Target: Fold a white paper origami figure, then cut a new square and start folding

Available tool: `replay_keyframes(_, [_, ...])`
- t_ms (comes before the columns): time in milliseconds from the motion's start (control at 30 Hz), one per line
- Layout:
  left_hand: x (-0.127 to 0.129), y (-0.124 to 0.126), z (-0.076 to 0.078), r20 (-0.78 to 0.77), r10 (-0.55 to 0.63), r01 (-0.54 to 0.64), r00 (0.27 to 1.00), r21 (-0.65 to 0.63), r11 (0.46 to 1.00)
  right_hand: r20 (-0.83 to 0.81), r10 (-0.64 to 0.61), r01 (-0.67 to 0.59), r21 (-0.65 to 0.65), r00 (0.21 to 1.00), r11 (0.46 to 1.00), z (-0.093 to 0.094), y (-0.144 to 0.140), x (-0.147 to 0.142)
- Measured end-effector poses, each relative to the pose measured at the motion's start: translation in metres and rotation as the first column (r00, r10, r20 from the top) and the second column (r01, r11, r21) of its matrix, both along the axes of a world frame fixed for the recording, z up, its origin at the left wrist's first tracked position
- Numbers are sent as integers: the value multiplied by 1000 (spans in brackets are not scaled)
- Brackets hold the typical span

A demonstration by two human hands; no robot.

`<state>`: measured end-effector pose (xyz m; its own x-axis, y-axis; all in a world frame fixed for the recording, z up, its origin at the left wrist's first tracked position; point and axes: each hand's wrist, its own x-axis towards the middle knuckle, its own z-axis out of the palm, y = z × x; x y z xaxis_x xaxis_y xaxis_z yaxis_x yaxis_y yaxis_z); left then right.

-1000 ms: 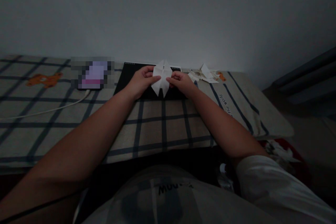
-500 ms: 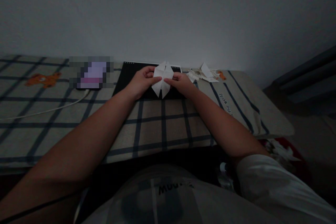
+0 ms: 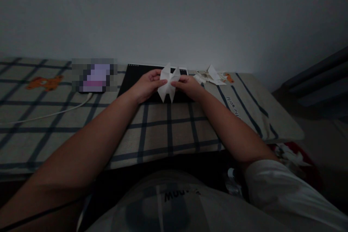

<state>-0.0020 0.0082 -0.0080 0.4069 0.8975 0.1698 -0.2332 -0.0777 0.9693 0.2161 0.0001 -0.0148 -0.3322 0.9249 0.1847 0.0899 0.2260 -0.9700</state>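
Note:
A folded white paper [image 3: 169, 88] is held up between my two hands, its pointed flaps parted at top and bottom. My left hand [image 3: 147, 85] pinches its left side, thumb lying on the near face. On the other side my right hand [image 3: 188, 86] grips it the same way, fingers partly hidden behind the paper. Beneath both hands lies a flat black pad [image 3: 129, 79] with a row of white marks or holes along its far edge. Several white folded papers [image 3: 213, 75] lie in a heap just right of my right hand.
A checked cloth [image 3: 156, 130] covers the table, which meets a pale wall [image 3: 174, 18]. At left lies a phone [image 3: 95, 76], blurred out, with a white cable [image 3: 59, 111]. Below the table's right side are a plastic bottle [image 3: 232, 183] and a red container [image 3: 310, 159] holding crumpled paper.
The paper's flaps have spread further apart at the top and bottom, and its two halves have tilted. Both hands keep their hold and have barely shifted.

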Motion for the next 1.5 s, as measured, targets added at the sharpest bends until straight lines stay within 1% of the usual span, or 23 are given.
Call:
replay_keyframes(100, [1, 0, 0, 4, 0, 0, 1000, -3, 1000, 34, -22, 22, 0, 999, 1000, 3, -2, 1])
replay_keyframes(200, [1, 1, -2, -18, 32, -32, 999, 12, 999, 67, -41, 42, -11, 997, 999, 4, -3, 1])
replay_keyframes(367, [1, 2, -4, -74, 98, -94, 992, 57, 994, 63, -53, 53, -2, 997, 999, 2, -2, 0])
replay_keyframes(533, [2, 0, -2, -94, 118, -113, 989, 53, 992, 27, -46, 46, 0, 999, 999, 1, -1, -1])
replay_keyframes(667, [3, -1, -2, -123, 144, -139, 982, 49, 989, 21, -75, 75, -7, 997, 997, 1, -1, -3])
replay_keyframes(833, [4, -1, -3, -154, 161, -153, 975, 63, 986, 53, -98, 95, 45, 994, 994, 0, 0, -4])
replay_keyframes(1000, [7, -1, -6, -164, 199, -185, 966, 96, 978, 95, -86, 75, 118, 992, 990, -3, 2, -3])
replay_keyframes(1100, [7, 0, -7, -145, 220, -208, 965, 99, 973, 57, -88, 79, 136, 995, 988, -10, 8, -2])
replay_keyframes(1167, [6, 2, -8, -114, 264, -256, 958, 80, 963, 2, -113, 112, 138, 994, 984, -14, 11, -2])
replay_keyframes(1233, [5, 4, -8, -73, 323, -320, 944, 45, 946, -23, -116, 118, 175, 993, 977, -15, 13, -2])
replay_keyframes(1267, [5, 6, -8, -52, 347, -346, 936, 24, 938, -12, -107, 107, 201, 994, 974, -15, 12, -3])
replay_keyframes(1333, [4, 8, -7, -12, 373, -373, 928, -16, 927, 58, -78, 60, 258, 995, 964, -14, 10, -3])
replay_keyframes(1433, [3, 8, -7, 11, 369, -368, 929, -43, 929, 214, -50, -25, 337, 976, 941, -10, 5, -2])
replay_keyframes(1500, [4, 7, -6, 8, 355, -354, 935, -41, 934, 282, -57, -61, 393, 958, 918, -7, 2, -1])
